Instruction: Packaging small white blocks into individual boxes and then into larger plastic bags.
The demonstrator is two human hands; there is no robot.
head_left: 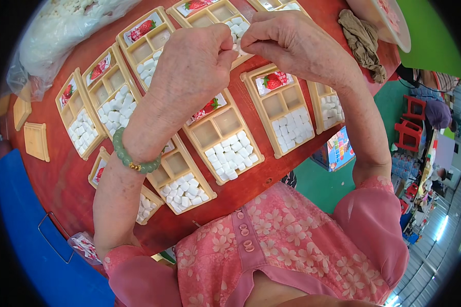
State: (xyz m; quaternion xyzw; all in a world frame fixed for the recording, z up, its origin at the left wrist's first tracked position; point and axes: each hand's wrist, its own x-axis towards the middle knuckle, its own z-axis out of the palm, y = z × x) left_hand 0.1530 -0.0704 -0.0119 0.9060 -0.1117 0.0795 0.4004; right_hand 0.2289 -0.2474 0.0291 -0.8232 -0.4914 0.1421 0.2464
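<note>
Pieces [237, 26], white and pillow-shaped, in a tan tray [222, 12] near left hand [192, 64] and right hand [299, 48], both half-curled, hold unclear.

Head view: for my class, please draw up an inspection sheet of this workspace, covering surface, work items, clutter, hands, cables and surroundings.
Surface: red table, bare patches between trays.
Work items: tan compartment trays, several with white pieces and a strawberry-printed packet.
Clutter: crumpled brown cloth; plastic bag with pale contents.
Hands: left hand and right hand close together above the trays; whether either grips anything is unclear. Green bracelet on the left wrist.
Cables: nothing seen on the table.
Surroundings: green floor, red stools.
</note>
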